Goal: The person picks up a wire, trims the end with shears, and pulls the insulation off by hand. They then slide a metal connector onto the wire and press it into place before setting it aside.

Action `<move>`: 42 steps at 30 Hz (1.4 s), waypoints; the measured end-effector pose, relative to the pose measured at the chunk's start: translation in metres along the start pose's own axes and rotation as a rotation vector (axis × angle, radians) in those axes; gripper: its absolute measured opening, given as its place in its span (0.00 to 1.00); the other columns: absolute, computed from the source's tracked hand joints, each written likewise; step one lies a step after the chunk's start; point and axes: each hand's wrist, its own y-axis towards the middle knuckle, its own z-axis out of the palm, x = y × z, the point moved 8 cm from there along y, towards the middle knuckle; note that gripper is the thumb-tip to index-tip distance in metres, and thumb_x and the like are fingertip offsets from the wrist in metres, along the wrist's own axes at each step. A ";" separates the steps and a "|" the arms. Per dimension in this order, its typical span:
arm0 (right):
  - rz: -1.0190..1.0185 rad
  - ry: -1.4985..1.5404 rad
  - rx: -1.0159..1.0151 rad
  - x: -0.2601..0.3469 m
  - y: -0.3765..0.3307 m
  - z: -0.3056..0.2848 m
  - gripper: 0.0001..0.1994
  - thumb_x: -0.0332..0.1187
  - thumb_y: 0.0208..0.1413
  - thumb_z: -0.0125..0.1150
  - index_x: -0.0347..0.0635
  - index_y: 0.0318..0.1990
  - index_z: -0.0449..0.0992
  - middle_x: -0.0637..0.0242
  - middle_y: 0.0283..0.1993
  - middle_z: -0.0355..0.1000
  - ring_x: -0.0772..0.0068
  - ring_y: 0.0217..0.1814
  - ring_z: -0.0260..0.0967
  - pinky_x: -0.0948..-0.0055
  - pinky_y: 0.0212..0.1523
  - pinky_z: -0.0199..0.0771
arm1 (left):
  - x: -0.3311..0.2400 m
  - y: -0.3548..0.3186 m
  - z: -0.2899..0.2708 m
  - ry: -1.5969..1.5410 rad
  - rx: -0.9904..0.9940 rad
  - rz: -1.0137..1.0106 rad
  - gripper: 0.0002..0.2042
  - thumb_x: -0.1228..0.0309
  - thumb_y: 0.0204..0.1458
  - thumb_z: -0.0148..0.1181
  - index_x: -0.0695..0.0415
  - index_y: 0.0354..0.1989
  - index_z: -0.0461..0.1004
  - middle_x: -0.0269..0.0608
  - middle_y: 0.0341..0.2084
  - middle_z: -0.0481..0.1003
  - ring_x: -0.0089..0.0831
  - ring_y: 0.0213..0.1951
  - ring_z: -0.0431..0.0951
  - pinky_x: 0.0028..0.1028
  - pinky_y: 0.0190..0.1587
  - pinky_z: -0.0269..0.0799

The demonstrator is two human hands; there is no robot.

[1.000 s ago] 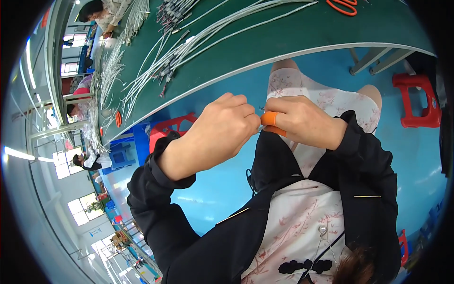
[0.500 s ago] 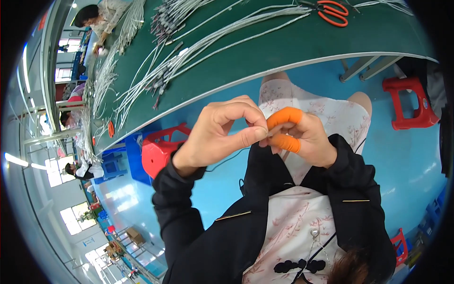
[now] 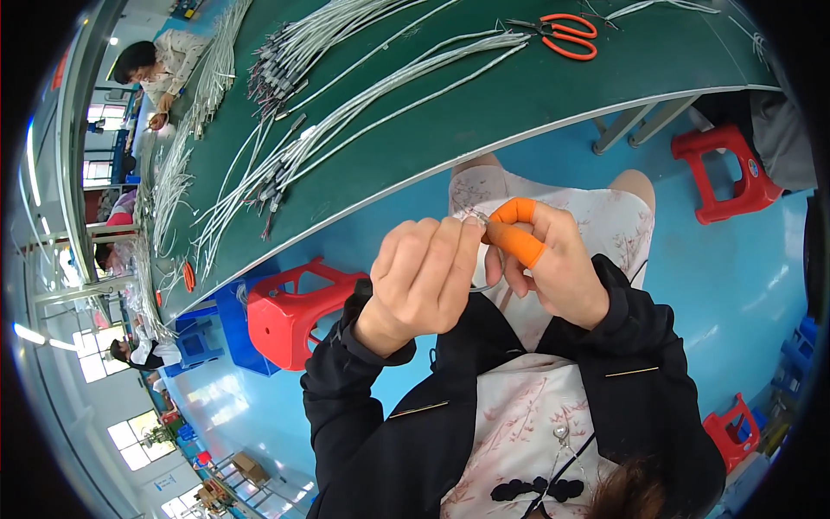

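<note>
My left hand (image 3: 422,275) is closed in front of my lap, the backs of its fingers showing. Its fingertips pinch the end of a light-coloured cable (image 3: 478,284), where fine wire strands seem to stick out. Meeting it there, my right hand (image 3: 553,264) wears orange finger covers on thumb and forefinger. Those two fingers are pressed onto the same cable end. Part of the cable curves below the fingertips; the rest is hidden by my hands.
A green table (image 3: 415,143) crosses ahead, bearing bundles of white cables (image 3: 372,99) with grey ends and orange-handled cutters (image 3: 566,36). Red stools stand left (image 3: 290,316) and right (image 3: 731,173). Another person (image 3: 169,65) works at the far left.
My left hand has rolled over, so its finger backs now face up. The cable end and a bend of cable show between my hands. The whole view has shifted slightly.
</note>
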 end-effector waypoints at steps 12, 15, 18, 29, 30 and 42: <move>-0.436 -0.518 -0.142 0.016 -0.010 0.004 0.05 0.22 0.51 0.58 0.33 0.34 0.69 0.67 0.20 0.69 0.85 0.18 0.62 0.85 0.19 0.61 | 0.038 -0.030 0.018 -0.795 0.076 -0.807 0.10 0.80 0.39 0.66 0.63 0.32 0.75 0.41 0.28 0.75 0.32 0.29 0.72 0.26 0.34 0.69; -0.508 -0.627 -0.173 0.021 -0.013 0.008 0.06 0.21 0.49 0.60 0.33 0.34 0.70 0.68 0.20 0.69 0.86 0.18 0.64 0.84 0.19 0.61 | 0.035 -0.030 0.015 -0.692 0.050 -0.745 0.10 0.78 0.37 0.67 0.61 0.31 0.75 0.39 0.28 0.76 0.34 0.27 0.73 0.27 0.33 0.68; -0.587 -0.766 -0.249 0.029 -0.014 0.009 0.09 0.21 0.45 0.63 0.35 0.34 0.71 0.67 0.19 0.69 0.82 0.16 0.65 0.82 0.17 0.61 | 0.023 -0.013 -0.003 -0.358 -0.025 -0.539 0.07 0.84 0.38 0.65 0.64 0.27 0.74 0.42 0.25 0.75 0.33 0.28 0.73 0.26 0.32 0.69; -0.937 -1.063 -0.353 0.040 -0.021 0.020 0.13 0.22 0.38 0.66 0.38 0.34 0.72 0.65 0.19 0.69 0.69 0.15 0.65 0.76 0.16 0.63 | -0.010 -0.007 -0.005 0.135 -0.079 -0.145 0.12 0.84 0.34 0.65 0.64 0.31 0.75 0.40 0.25 0.74 0.33 0.25 0.72 0.29 0.30 0.68; -0.941 -1.105 -0.341 0.039 -0.020 0.020 0.13 0.22 0.37 0.65 0.38 0.34 0.72 0.66 0.20 0.68 0.69 0.16 0.66 0.76 0.16 0.64 | -0.012 -0.007 -0.003 0.140 -0.066 -0.121 0.13 0.84 0.33 0.65 0.64 0.32 0.75 0.40 0.25 0.74 0.33 0.25 0.72 0.29 0.29 0.68; -0.976 -1.368 0.253 0.012 -0.003 0.029 0.13 0.23 0.36 0.58 0.35 0.34 0.72 0.62 0.33 0.66 0.65 0.29 0.70 0.73 0.28 0.72 | 0.014 -0.020 0.033 -0.340 0.691 -0.274 0.07 0.80 0.37 0.59 0.65 0.28 0.74 0.39 0.26 0.73 0.35 0.29 0.72 0.25 0.33 0.68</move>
